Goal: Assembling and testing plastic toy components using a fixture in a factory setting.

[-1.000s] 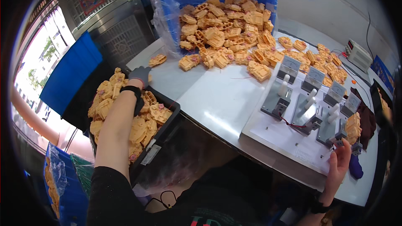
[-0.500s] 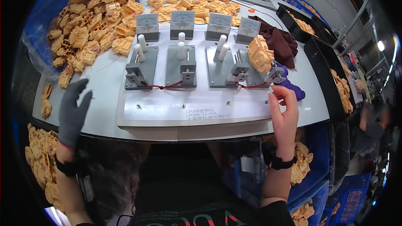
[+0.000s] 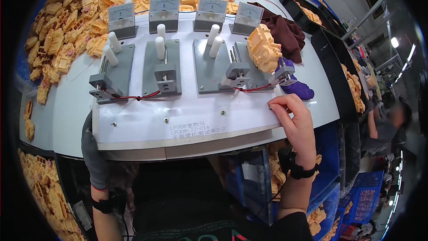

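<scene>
white tabletop (image 3: 67, 116) is partly overlaid by a white rectangular board (image 3: 191, 109); the grey-gloved left hand (image 3: 94, 160) is placed alongside, grip indiscernible. on the rightmost grey fixture (image 3: 257, 78), a boxy orange-tan plastic casing (image 3: 264, 50) is mounted; a metal toggle (image 3: 270, 107) is pinched by the bare right hand (image 3: 296, 122).

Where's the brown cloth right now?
In the head view, the brown cloth lies on the right side of the table, beside the rightmost meter and just beyond the purple thing.

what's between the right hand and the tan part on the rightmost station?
Head view: a grey clamp block and some white board lie between right hand and tan part.
</scene>
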The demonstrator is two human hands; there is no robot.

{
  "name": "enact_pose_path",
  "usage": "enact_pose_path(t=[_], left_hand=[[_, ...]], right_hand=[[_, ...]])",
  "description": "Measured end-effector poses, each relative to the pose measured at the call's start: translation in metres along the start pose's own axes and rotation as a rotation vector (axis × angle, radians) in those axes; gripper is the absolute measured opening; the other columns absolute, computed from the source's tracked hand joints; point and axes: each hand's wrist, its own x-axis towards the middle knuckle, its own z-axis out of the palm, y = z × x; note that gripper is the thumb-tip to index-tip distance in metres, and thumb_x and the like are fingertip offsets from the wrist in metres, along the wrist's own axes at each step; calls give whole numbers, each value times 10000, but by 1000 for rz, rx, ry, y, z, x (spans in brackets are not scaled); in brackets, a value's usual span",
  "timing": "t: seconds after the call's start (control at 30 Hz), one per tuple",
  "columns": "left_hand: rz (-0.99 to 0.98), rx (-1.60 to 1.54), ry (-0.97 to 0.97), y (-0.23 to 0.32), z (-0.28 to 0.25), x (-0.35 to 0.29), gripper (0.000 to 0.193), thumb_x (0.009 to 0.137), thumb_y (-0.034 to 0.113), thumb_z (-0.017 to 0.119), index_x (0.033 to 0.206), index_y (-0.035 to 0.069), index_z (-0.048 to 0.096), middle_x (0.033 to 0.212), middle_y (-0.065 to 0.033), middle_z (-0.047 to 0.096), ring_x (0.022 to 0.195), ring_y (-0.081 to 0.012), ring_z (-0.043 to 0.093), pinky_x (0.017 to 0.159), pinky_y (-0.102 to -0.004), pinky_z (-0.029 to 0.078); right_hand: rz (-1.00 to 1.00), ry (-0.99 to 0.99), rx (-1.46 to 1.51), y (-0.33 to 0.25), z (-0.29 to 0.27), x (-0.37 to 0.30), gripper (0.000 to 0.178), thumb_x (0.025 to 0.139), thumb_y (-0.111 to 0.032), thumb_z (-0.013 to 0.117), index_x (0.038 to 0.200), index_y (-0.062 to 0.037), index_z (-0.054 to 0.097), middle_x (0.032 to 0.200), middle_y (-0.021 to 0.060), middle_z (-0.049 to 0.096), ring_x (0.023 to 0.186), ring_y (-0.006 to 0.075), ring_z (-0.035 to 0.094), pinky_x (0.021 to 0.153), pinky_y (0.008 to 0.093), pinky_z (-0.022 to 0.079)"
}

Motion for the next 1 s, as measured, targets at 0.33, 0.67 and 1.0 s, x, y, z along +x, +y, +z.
enact_pose_path(t=[0.33,0.67,1.0], left_hand=[[92,259,-41,-4,-10,3,605,1018,397,297,1409,-42,445,1378,-166,519,1271,-255,490,1092,-379,351],[115,312,-33,5,-13,3,623,1011,422,309,1404,-41,448,1362,-164,529,1246,-249,514,1070,-376,382],[106,265,-43,0,-10,4,600,1021,383,261,1405,-35,454,1377,-176,525,1260,-265,513,1079,-380,378]], right_hand=[[11,9,-27,0,4,-6,97,912,-41,621,992,8,644,935,86,580,825,182,588,759,280,473],[29,-3,-20,-1,3,-6,118,906,-36,631,1018,-1,646,962,77,581,849,171,585,780,273,474],[27,13,16,3,4,-6,144,892,-26,651,1034,-8,650,949,60,576,825,148,551,767,262,457]])
